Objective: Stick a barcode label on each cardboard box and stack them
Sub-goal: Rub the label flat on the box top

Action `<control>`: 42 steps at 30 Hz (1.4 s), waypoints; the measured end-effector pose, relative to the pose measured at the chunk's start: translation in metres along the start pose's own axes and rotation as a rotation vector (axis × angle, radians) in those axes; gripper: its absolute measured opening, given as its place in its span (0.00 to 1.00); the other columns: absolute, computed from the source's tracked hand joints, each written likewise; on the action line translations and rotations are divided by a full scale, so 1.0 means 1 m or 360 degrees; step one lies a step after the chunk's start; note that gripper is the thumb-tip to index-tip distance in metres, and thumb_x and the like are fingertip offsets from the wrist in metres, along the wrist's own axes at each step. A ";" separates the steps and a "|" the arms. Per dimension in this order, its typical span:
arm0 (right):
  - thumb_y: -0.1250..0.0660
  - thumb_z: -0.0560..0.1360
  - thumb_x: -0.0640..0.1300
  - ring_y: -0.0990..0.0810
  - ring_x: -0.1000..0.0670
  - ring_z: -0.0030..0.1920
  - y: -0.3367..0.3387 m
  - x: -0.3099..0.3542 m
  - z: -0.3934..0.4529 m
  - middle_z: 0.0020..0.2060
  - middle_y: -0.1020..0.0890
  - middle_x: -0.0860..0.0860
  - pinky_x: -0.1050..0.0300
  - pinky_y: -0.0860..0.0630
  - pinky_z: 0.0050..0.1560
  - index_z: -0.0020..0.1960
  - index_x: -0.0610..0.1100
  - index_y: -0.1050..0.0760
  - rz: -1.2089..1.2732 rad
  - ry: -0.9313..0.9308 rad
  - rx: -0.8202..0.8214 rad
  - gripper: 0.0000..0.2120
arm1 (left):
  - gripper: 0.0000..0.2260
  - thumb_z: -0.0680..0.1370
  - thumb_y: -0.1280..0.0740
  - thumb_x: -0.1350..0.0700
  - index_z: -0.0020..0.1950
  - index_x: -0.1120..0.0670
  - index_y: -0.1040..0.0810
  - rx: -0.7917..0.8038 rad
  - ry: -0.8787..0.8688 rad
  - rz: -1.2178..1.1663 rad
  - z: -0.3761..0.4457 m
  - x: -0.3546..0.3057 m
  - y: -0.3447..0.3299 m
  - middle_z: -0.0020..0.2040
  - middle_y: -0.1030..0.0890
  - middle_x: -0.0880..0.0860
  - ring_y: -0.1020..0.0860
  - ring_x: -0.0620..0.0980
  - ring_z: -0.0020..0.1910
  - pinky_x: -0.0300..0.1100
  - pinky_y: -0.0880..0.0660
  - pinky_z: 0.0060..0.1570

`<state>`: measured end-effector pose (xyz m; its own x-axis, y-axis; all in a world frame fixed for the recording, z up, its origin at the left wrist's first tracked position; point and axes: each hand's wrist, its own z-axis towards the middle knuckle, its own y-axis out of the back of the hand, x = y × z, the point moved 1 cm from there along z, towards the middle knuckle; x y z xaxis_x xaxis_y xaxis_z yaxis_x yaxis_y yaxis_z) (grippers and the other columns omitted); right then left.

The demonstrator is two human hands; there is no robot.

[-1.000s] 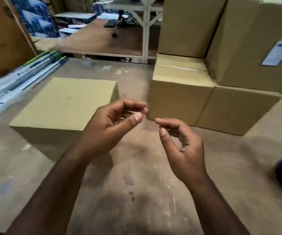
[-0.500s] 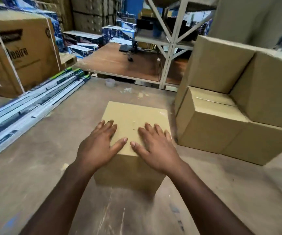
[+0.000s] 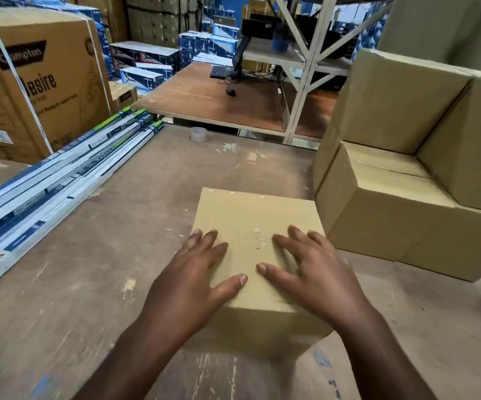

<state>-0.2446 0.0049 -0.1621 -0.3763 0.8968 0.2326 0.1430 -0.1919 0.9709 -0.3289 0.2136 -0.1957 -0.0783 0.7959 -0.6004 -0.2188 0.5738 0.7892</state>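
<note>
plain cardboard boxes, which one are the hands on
The lone cardboard box at centre: left hand and right hand press its top; the stacked boxes sit untouched at right.

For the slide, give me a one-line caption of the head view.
Both hands, left hand and right hand, press flat on a cardboard box beside the stacked boxes.

Both my arms are bare, coming up from the bottom edge of the frame, no sleeves in sight anywhere along the forearms. My left hand (image 3: 188,280), lower centre, wears nothing: no glove, ring or band. Same for my right hand (image 3: 312,272), just right of centre: bare wrist, bare fingers, short trimmed nails showing pale at the thumb tips.
</note>
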 end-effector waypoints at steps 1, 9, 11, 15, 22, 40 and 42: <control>0.45 0.71 0.80 0.41 0.52 0.79 0.001 -0.001 0.002 0.79 0.37 0.62 0.41 0.38 0.72 0.75 0.65 0.34 -0.0044 0.0023 -0.0072 0.37 | 0.33 0.75 0.35 0.30 0.77 0.42 0.32 0.0045 -0.0003 0.0056 0.002 -0.002 -0.001 0.81 0.42 0.39 0.51 0.39 0.81 0.45 0.45 0.78; 0.45 0.63 0.84 0.48 0.57 0.80 -0.005 -0.008 0.054 0.81 0.44 0.67 0.48 0.50 0.75 0.77 0.69 0.39 0.0108 0.0308 0.0036 0.46 | 0.50 0.71 0.41 0.22 0.84 0.49 0.51 0.0395 -0.0309 0.0370 0.054 -0.023 -0.003 0.84 0.55 0.46 0.60 0.41 0.81 0.48 0.63 0.80; 0.46 0.64 0.84 0.45 0.56 0.78 -0.009 -0.011 0.059 0.79 0.40 0.68 0.47 0.46 0.72 0.75 0.69 0.36 0.0079 0.0282 -0.0060 0.43 | 0.53 0.69 0.44 0.20 0.84 0.50 0.53 0.0370 -0.0348 0.0423 0.051 -0.017 -0.010 0.84 0.57 0.45 0.62 0.40 0.81 0.46 0.64 0.80; 0.43 0.70 0.79 0.37 0.55 0.72 -0.012 -0.009 0.069 0.72 0.31 0.68 0.48 0.40 0.65 0.67 0.65 0.27 0.0140 0.0246 -0.0221 0.31 | 0.53 0.69 0.45 0.19 0.84 0.49 0.53 0.0329 -0.0379 0.0403 0.052 -0.012 -0.013 0.84 0.57 0.45 0.61 0.40 0.81 0.42 0.63 0.79; 0.42 0.70 0.79 0.44 0.57 0.77 -0.011 -0.018 0.060 0.77 0.39 0.71 0.44 0.44 0.74 0.71 0.68 0.31 0.0277 0.0302 -0.0058 0.33 | 0.50 0.70 0.43 0.21 0.84 0.46 0.53 0.0255 -0.0360 0.0273 0.050 -0.013 -0.010 0.83 0.56 0.40 0.62 0.32 0.77 0.31 0.70 0.71; 0.35 0.81 0.60 0.32 0.54 0.67 -0.017 -0.014 0.073 0.71 0.28 0.69 0.49 0.38 0.65 0.58 0.62 0.24 0.0406 0.0243 -0.0376 0.07 | 0.50 0.70 0.38 0.23 0.84 0.48 0.48 0.0227 -0.0402 0.0177 0.048 -0.010 -0.006 0.84 0.52 0.43 0.55 0.39 0.81 0.34 0.62 0.74; 0.37 0.75 0.71 0.37 0.57 0.73 -0.017 -0.018 0.066 0.74 0.33 0.71 0.49 0.40 0.69 0.64 0.65 0.26 0.0390 0.0288 -0.0211 0.20 | 0.50 0.70 0.37 0.23 0.84 0.47 0.48 0.0214 -0.0398 0.0154 0.047 -0.009 -0.007 0.83 0.51 0.42 0.55 0.39 0.81 0.34 0.61 0.75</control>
<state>-0.1795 0.0182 -0.1863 -0.5038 0.7346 0.4546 0.1332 -0.4539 0.8811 -0.2812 0.2113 -0.1893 0.1533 0.8613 -0.4844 -0.0897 0.5003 0.8612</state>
